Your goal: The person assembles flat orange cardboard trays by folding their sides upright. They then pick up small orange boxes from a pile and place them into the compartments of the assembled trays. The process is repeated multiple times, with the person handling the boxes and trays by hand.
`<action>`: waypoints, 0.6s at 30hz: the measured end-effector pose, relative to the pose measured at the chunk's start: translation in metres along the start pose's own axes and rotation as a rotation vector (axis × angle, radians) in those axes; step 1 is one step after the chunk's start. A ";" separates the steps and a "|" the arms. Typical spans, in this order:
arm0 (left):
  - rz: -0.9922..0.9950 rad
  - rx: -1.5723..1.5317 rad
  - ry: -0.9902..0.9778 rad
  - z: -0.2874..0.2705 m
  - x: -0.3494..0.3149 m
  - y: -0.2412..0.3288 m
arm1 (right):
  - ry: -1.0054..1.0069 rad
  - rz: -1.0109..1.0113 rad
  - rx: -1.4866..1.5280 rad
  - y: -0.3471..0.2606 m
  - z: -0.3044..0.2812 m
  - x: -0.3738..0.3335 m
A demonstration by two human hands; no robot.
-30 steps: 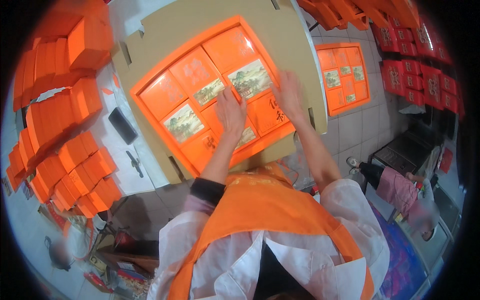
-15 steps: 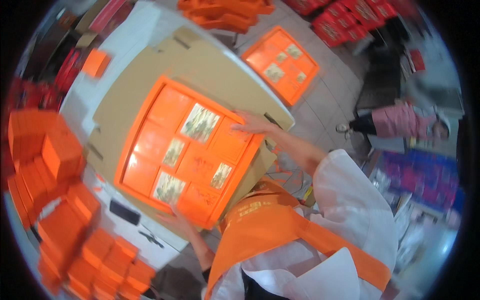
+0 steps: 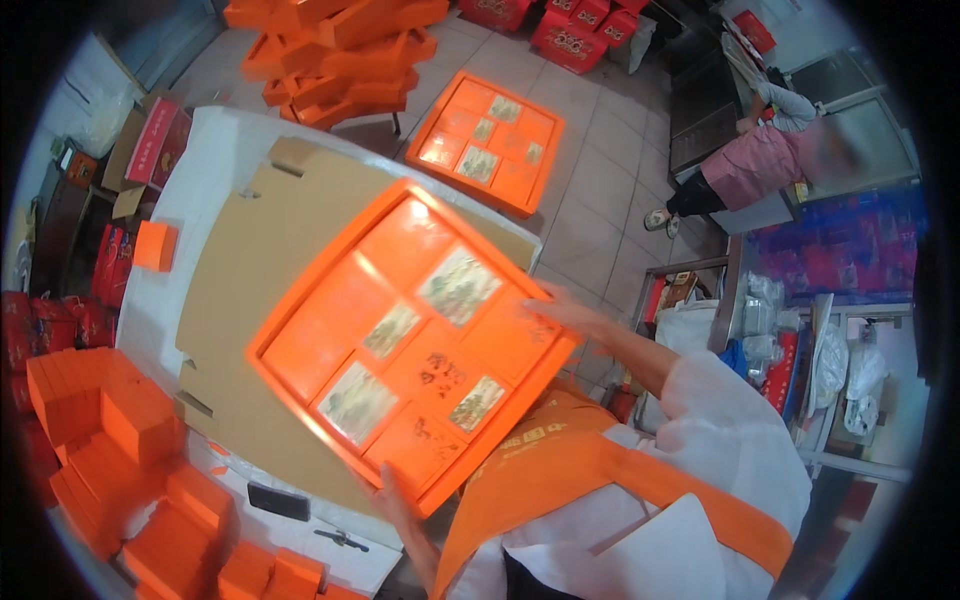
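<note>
Head view: two hands point(image 3: 568, 309) hold one orange tray point(image 3: 503, 422).

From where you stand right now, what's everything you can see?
Filled tray: one, orange, centre
Second filled tray: one, orange, upper centre
Stacked trays or lids: several, orange, top left
Table: one, white, left
Cardboard sheet: one, brown, on the table
Phone-like slab: one, dark, table's near end
Narrow tool: one, dark, beside the slab
Boxes: many, orange, lower left
Small box: one, orange, table's left edge
Printed boxes: several, red, top and left
Co-worker: one, pink-clad, upper right
Plastic bags: several, whitish, right
Own apron: one, orange, lower centre
Left hand: one, bare, tray's lower edge
Right hand: one, bare, tray's right edge
</note>
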State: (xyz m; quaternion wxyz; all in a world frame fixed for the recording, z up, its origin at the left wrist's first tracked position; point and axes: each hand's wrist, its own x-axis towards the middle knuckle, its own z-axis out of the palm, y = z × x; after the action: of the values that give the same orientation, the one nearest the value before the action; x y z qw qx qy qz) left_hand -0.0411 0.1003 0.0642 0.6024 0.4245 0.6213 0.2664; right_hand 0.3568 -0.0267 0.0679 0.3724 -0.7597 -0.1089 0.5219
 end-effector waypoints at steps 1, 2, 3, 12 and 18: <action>-0.027 -0.050 -0.027 0.023 0.000 0.012 | 0.062 -0.009 0.049 0.010 -0.024 -0.008; -0.014 -0.020 -0.095 0.049 0.003 0.020 | 0.117 -0.016 0.093 0.018 -0.048 -0.013; -0.004 0.018 -0.154 0.074 0.007 0.028 | 0.181 -0.029 0.188 0.011 -0.065 -0.024; 0.163 -0.072 -0.562 0.434 0.056 0.055 | 0.523 -0.134 0.248 0.041 -0.373 0.052; 0.253 -0.016 -0.429 0.562 0.112 0.015 | 0.446 -0.171 0.163 0.022 -0.470 0.183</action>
State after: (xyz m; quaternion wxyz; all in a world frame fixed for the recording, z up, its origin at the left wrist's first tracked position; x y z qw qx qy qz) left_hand 0.5196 0.1019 -0.0559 0.6856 0.5409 0.4192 0.2482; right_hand 0.8413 -0.1527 0.0068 0.4901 -0.8115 -0.0453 0.3150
